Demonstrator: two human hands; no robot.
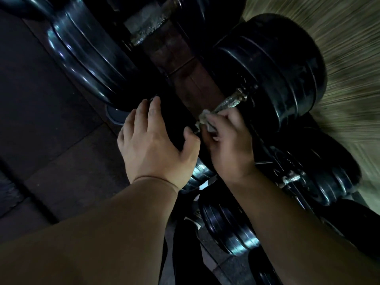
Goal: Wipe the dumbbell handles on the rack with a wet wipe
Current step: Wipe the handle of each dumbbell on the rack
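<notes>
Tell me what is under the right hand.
The right hand grips a crumpled wipe on a dumbbell handle; the wipe's edge and the handle's far end show. The handle's stretch beneath the palm is hidden.

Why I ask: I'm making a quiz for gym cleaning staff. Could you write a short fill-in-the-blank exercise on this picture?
1. The right hand grips a crumpled ___.
2. It presses this against the dumbbell's metal ___, next to the far weight head.
3. The left hand rests on the near weight head, which is ___ in colour.
Missing words: wet wipe; handle; black.
</notes>
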